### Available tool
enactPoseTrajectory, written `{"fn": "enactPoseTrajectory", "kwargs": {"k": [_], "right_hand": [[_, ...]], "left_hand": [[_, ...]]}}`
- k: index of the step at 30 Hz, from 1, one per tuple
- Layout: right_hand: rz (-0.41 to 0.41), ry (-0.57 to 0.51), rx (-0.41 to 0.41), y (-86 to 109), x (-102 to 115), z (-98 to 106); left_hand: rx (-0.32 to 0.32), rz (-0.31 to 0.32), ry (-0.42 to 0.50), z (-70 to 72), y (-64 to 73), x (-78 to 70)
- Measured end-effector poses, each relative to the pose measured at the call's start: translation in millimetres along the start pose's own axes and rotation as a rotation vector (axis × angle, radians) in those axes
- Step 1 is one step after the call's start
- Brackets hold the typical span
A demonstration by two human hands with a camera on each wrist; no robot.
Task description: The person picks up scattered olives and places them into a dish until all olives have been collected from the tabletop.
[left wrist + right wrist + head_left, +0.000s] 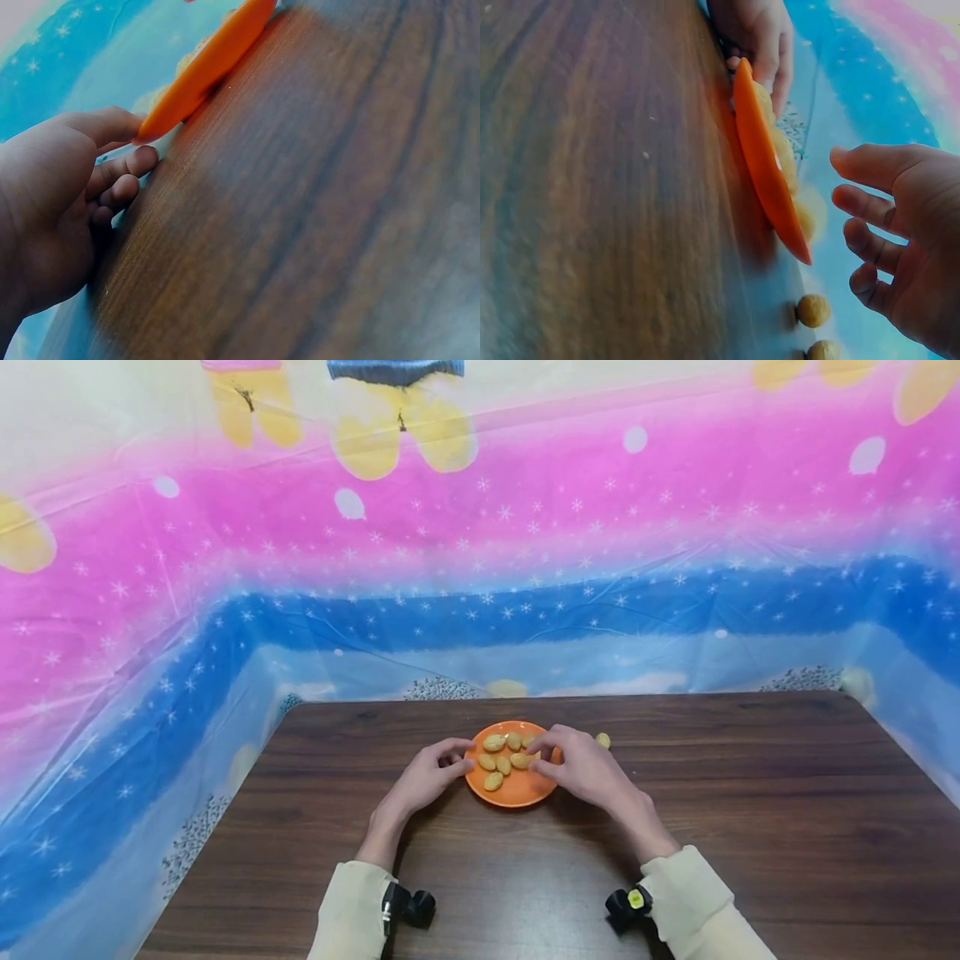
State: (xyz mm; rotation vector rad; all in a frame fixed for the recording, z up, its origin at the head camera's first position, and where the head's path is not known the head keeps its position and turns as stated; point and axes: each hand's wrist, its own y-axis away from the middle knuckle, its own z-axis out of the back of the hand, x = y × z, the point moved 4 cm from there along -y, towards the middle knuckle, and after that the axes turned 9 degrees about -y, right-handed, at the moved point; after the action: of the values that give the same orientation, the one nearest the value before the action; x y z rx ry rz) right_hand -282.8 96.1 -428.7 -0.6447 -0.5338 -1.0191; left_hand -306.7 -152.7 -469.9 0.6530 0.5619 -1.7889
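A round orange plate (517, 795) lies on the wooden table with several tan, oval, walnut-like nuts (487, 762) on it. At its left rim is my left hand (427, 777), thumb and fingers bent round the edge; the left wrist view shows the thumb at the rim (169, 112). My right hand (588, 768) hovers over the plate's right side, overlapping some nuts in the head view. Its fingers are spread and loosely bent in the right wrist view, apart from the plate (761, 161), with nothing between them.
Beyond the right hand a loose nut (603, 740) lies on the table (750, 793). In the right wrist view two loose nuts show, one nut (813, 310) nearer the plate. A patterned pink and blue cloth (487, 543) hangs behind the table and along its sides.
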Motion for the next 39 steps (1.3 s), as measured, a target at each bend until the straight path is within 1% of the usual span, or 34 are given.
{"fn": "enactPoseTrajectory", "kwargs": {"k": [6,12,18,23,29,33,39], "right_hand": [[-0.019,-0.016,-0.049,1.3,-9,10],[-0.059,-0.033,-0.085,3.4,-25,18],[-0.079,-0.039,-0.116,6.3,-39,27],[-0.103,-0.026,-0.127,8.8,-50,31],[-0.124,-0.038,-0.148,13.5,-63,35],[-0.158,-0.052,-0.16,16.4,-74,36],[-0.205,-0.054,-0.15,18.8,-84,36]], "left_hand": [[-0.003,-0.003,0.006,-0.2,-0.8,0.2],[-0.002,-0.005,0.003,-0.1,0.0,0.7],[-0.009,-0.008,0.002,-0.2,0.5,0.5],[-0.015,-0.01,-0.001,-1.2,1.2,1.8],[-0.022,-0.021,-0.007,-3.2,1.3,3.5],[-0.023,-0.025,-0.004,-3.9,0.8,3.7],[-0.023,-0.022,-0.006,-3.5,1.0,1.4]]}}
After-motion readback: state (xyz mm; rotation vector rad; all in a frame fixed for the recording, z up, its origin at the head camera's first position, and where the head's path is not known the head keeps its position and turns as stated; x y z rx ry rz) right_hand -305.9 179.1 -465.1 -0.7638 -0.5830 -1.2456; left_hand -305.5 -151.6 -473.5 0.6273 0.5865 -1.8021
